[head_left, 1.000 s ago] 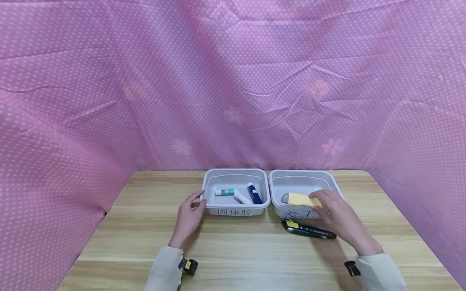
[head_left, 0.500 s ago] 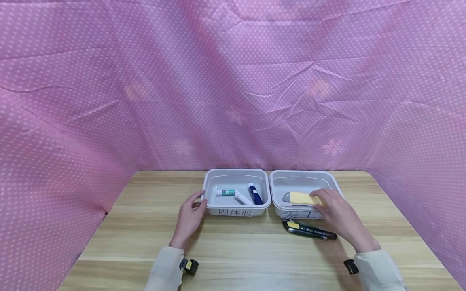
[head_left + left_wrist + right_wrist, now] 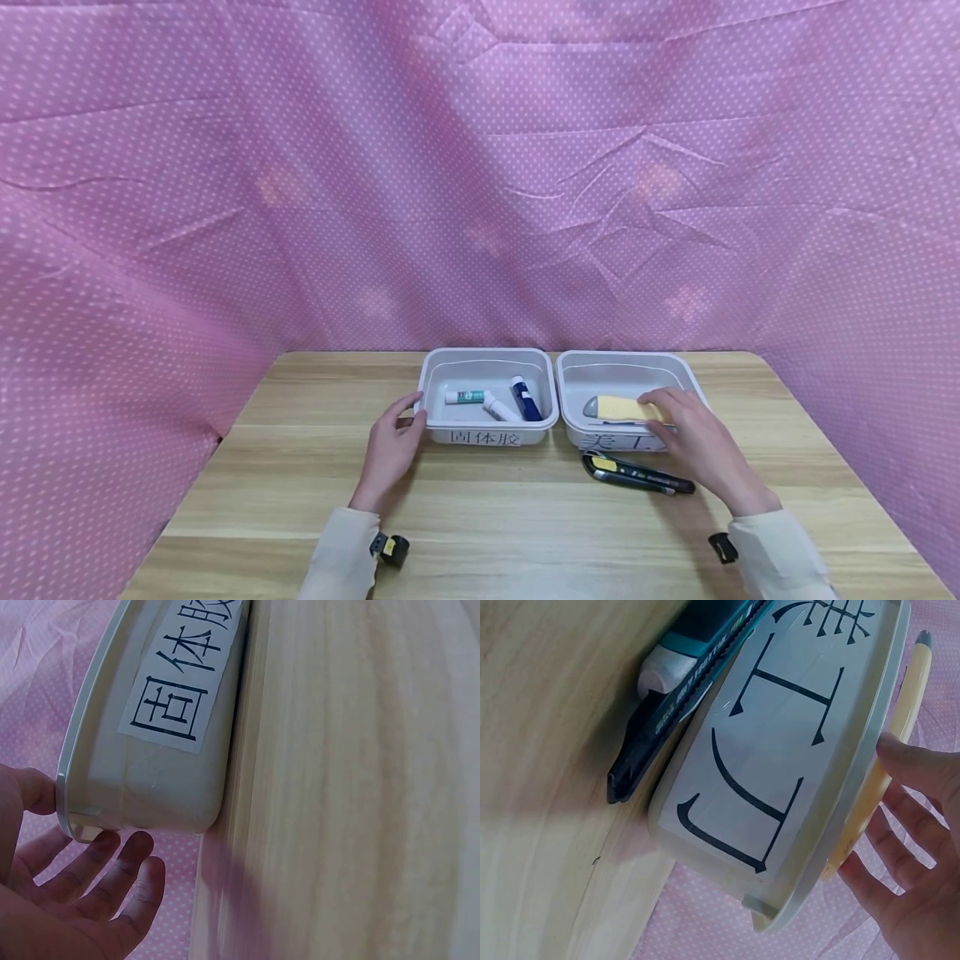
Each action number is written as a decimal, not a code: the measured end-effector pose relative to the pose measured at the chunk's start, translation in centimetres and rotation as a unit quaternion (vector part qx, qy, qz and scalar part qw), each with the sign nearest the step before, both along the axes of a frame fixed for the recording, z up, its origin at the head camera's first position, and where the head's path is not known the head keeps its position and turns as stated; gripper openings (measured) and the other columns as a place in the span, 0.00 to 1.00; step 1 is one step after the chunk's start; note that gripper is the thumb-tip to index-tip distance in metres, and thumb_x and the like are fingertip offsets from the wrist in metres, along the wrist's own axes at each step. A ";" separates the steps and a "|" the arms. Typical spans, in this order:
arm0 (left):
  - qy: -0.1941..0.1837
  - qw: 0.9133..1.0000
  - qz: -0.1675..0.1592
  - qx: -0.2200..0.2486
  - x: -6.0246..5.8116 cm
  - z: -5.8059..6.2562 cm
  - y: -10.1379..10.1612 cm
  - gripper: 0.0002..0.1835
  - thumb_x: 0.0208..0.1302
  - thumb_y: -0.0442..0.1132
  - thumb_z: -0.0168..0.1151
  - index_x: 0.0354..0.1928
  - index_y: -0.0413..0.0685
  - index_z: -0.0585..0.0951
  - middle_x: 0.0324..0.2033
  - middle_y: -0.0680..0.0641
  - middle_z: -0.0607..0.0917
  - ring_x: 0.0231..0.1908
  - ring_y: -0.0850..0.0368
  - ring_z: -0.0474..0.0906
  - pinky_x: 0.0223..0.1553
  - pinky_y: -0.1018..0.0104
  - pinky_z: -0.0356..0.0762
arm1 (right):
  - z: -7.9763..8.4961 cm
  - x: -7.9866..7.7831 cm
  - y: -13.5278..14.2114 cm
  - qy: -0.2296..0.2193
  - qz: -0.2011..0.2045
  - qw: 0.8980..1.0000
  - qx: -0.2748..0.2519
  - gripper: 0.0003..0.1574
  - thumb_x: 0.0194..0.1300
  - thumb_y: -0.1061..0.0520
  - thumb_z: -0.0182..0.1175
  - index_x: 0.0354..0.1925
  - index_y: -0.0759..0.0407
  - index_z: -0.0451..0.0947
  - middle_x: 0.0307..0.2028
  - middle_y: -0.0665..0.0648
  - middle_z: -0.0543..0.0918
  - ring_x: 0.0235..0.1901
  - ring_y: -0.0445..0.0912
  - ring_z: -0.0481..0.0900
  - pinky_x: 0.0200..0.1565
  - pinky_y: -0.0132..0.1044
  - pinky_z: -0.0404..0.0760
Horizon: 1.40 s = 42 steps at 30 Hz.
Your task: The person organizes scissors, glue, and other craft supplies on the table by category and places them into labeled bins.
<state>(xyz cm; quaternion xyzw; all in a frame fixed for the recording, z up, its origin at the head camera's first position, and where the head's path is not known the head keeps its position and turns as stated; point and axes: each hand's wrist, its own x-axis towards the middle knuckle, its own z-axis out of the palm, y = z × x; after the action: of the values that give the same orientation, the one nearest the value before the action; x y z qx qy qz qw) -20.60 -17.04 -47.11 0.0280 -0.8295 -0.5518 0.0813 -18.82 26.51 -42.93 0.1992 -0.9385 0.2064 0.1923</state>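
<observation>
My right hand (image 3: 697,442) pinches a yellow utility knife (image 3: 618,408) with a grey end, its blade not showing. In the head view the knife lies across the right white box, just behind the front rim; the right wrist view has the knife (image 3: 907,697) along that rim. My left hand (image 3: 390,450) holds the left corner of the left white box (image 3: 487,357), with thumb at the rim and fingers (image 3: 135,851) loosely curled beside its end. Inside that box lie a green-and-white glue stick (image 3: 465,397), a white one (image 3: 498,408) and a dark blue one (image 3: 525,398).
Black-and-yellow utility knives (image 3: 637,473) lie on the wooden table (image 3: 510,533) before the right box (image 3: 622,357). Both boxes stand side by side and bear paper labels with Chinese characters. A pink dotted cloth (image 3: 480,183) hangs behind and at the sides.
My right hand and the yellow utility knife have shifted slightly right, and the front rim now shows below the knife. The left hand keeps its place at the left box.
</observation>
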 end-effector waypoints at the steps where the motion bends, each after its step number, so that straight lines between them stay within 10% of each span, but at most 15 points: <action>1: 0.001 1.000 0.001 0.000 0.0 0.0 0.0 0.23 0.76 0.41 0.58 0.69 0.47 0.75 0.69 0.40 0.74 0.54 0.44 0.81 0.47 0.62 0.86 | 0.0 0.0 0.0 0.000 0.001 1.000 0.000 0.22 0.58 0.68 0.72 0.52 0.60 0.81 0.49 0.60 0.86 0.51 0.56 0.81 0.51 0.57 0.83; 42: 0.008 1.000 0.000 0.004 -0.2 -0.3 -0.1 0.23 0.75 0.40 0.58 0.69 0.46 0.76 0.68 0.38 0.75 0.54 0.42 0.82 0.48 0.62 0.87 | 0.0 1.0 -0.2 0.064 0.015 0.998 -0.004 0.19 0.54 0.65 0.76 0.45 0.57 0.85 0.42 0.53 0.86 0.44 0.49 0.83 0.45 0.50 0.85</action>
<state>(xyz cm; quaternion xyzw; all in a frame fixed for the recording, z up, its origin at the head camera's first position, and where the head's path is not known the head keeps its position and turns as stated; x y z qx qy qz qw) -20.78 -17.18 -47.36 0.0239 -0.8264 -0.5556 0.0883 -17.86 26.36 -42.92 0.2256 -0.9204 0.1997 0.2491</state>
